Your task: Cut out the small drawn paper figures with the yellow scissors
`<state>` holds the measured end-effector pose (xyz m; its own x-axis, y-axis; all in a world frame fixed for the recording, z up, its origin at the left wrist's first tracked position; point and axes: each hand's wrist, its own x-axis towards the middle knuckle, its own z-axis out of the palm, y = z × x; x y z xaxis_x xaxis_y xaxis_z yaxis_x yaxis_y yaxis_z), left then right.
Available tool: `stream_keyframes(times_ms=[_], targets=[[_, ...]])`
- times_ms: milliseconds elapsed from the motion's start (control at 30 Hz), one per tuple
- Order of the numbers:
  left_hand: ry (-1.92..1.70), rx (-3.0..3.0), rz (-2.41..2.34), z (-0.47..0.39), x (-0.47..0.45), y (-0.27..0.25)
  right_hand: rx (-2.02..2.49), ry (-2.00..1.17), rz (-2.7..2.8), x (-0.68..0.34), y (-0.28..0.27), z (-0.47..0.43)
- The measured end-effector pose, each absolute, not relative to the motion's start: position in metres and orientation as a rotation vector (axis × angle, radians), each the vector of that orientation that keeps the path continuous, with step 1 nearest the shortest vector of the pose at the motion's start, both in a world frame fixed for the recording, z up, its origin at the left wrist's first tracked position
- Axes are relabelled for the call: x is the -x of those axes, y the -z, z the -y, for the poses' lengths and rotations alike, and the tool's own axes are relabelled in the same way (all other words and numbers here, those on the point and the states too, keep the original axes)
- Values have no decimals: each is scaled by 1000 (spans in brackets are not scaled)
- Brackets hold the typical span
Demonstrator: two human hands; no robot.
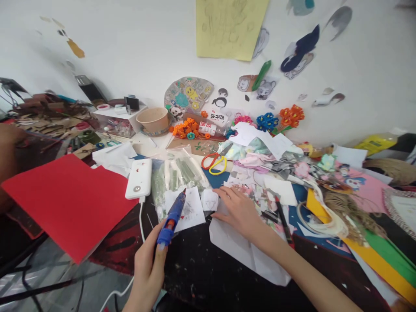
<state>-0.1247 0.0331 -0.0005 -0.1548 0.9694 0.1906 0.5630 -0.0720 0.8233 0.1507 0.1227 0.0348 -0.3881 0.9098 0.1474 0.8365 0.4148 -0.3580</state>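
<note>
My left hand is wrapped round a blue hot glue gun, its dark nozzle tilted up and away from me. The nozzle tip lies over a white paper sheet with small drawings and marks. Just right of that sheet is a small white paper piece with a faint drawing on it. My right hand has its fingers spread at the right edge of this piece; whether they touch it I cannot tell. Beneath my right wrist lies a larger folded white paper.
Red paper and a white power bank with a cable lie at left. Behind are a clear plastic bag, scissors and a paper bowl. Paper scraps, a black pen and twine crowd the right.
</note>
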Motion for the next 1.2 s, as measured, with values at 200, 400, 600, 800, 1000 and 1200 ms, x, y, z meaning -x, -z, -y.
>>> stream_keyframes(times_ms=[200, 400, 600, 800, 1000, 1200], targets=[[-1113, -1660, -1688, -33, 119, 3, 1379, -245, 2397, -152, -28, -129], [-1083, -1635, -1690, -33, 118, -1, 1339, -317, 2377, -152, -29, -132], [-1014, -1563, -1586, -36, 107, -20, 1381, -435, 2233, -162, -39, -129], [-1093, -1284, -1515, -36, 81, -36, 1391, -1009, 1710, -182, -39, -126], [-1061, -1226, -1508, -39, 71, -35, 1112, -1627, 1149, -192, -38, -124], [-1102, -1145, -1427, -43, 65, -35, 869, -1863, 981, -201, -33, -124]])
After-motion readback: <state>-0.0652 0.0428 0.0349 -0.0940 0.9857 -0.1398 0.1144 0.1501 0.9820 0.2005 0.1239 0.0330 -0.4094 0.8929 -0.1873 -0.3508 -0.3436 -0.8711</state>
